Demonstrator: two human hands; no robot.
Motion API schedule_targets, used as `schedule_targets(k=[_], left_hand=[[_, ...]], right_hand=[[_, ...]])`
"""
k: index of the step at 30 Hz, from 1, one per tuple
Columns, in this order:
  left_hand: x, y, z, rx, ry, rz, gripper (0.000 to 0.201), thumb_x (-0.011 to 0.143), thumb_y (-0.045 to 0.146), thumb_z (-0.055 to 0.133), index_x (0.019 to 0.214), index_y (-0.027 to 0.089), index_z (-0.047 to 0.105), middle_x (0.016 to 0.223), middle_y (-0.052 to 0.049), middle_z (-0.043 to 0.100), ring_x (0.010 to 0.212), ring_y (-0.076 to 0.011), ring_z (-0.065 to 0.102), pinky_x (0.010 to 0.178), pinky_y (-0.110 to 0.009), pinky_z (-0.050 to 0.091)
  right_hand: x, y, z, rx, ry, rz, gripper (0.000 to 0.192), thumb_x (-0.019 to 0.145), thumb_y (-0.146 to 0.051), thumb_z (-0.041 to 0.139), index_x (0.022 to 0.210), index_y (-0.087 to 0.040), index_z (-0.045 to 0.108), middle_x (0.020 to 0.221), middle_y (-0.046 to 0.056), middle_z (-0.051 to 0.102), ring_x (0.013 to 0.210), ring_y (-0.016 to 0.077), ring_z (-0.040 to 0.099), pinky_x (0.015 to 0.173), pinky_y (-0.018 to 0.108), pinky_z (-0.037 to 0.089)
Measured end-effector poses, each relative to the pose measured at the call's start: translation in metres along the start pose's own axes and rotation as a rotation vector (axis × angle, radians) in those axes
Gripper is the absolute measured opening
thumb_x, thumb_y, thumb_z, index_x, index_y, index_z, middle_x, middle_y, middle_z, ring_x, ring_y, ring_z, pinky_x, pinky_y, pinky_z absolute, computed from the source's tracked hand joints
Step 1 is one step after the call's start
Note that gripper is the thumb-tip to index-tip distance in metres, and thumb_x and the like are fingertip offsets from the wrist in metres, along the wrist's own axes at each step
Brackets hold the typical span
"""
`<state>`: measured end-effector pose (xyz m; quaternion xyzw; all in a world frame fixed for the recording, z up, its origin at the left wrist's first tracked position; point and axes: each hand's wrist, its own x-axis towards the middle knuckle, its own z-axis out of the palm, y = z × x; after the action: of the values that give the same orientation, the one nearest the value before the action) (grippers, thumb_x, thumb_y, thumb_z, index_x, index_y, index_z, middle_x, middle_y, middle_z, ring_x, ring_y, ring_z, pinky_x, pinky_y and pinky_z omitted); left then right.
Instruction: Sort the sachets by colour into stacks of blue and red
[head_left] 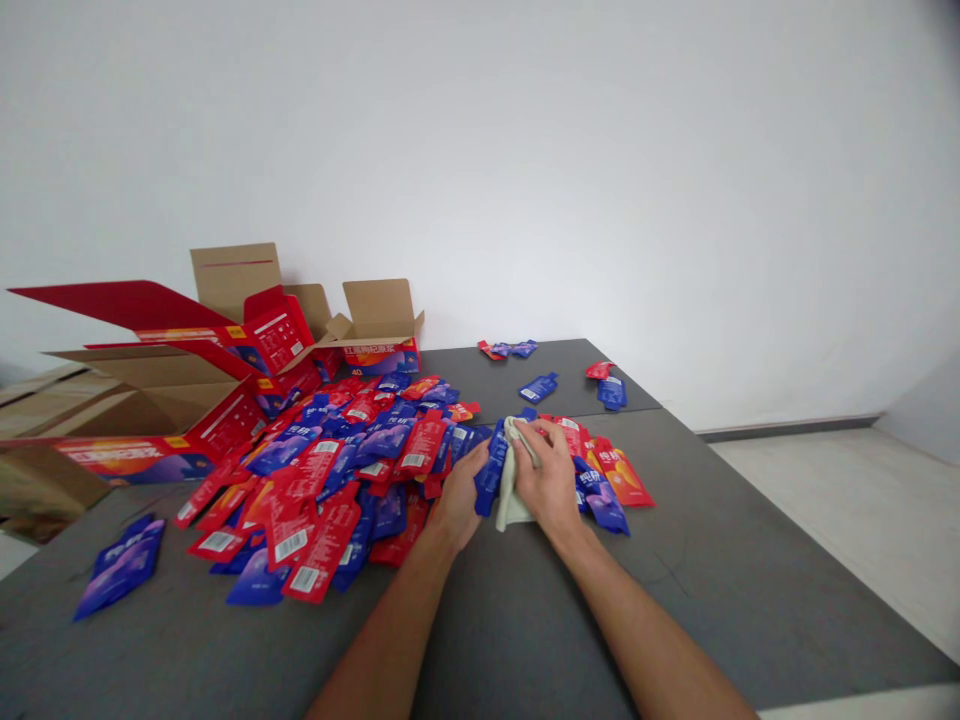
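My left hand [459,500] grips a blue pouch [491,468] upright at the edge of a big heap of red and blue pouches [330,470] on the dark grey table [720,560]. Pressed against that pouch is a pale cloth [512,480], held in my right hand [551,475]. Beside my right hand lie a few more blue and red-orange pouches [616,482].
Open cardboard and red printed boxes [225,340] stand at the table's back left. Loose pouches lie at the far edge [508,349] and back right [609,388], and a blue one [124,562] at the front left. A white wall rises behind; pale floor lies to the right.
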<state>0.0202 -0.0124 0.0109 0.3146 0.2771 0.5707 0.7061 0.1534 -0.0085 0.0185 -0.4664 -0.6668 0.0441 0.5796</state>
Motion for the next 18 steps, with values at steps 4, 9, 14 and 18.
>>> schedule_targets(k=[4,9,14,18], left_hand=[[0.000,0.000,0.000,0.026,0.016,0.056,0.043,0.080,0.034,0.072,0.119,0.017,0.069,0.116,-0.008,0.072,0.114,-0.0251,0.065,0.104,-0.037,0.046],[0.006,0.005,-0.009,0.099,0.145,0.219,0.043,0.080,0.036,0.071,0.120,0.020,0.069,0.117,-0.006,0.072,0.118,-0.0234,0.062,0.104,-0.036,0.046],[0.002,0.017,-0.006,0.426,0.201,0.374,0.042,0.088,0.038,0.064,0.127,0.025,0.065,0.131,-0.005,0.065,0.128,-0.0238,0.054,0.111,-0.037,0.038],[-0.006,0.030,-0.002,0.763,0.243,0.565,0.043,0.088,0.035,0.063,0.131,0.028,0.063,0.139,-0.004,0.059,0.134,-0.0253,0.047,0.118,-0.038,0.027]], right_hand=[[-0.004,0.000,0.002,0.030,-0.088,-0.049,0.033,0.095,-0.022,0.049,0.123,-0.027,0.067,0.117,0.010,0.057,0.096,0.0199,0.060,0.086,0.037,0.054],[-0.017,-0.014,0.007,0.098,-0.422,-0.166,0.040,0.090,-0.012,0.050,0.121,-0.030,0.068,0.112,0.006,0.060,0.099,0.0180,0.062,0.087,0.031,0.055],[-0.018,-0.015,0.008,0.067,-0.479,-0.181,0.044,0.087,-0.008,0.051,0.120,-0.029,0.069,0.114,0.006,0.061,0.107,0.0190,0.062,0.094,0.032,0.054],[-0.016,-0.003,0.007,-0.025,-0.421,-0.118,0.042,0.085,-0.010,0.054,0.121,-0.028,0.068,0.113,0.007,0.061,0.100,0.0198,0.064,0.089,0.033,0.056]])
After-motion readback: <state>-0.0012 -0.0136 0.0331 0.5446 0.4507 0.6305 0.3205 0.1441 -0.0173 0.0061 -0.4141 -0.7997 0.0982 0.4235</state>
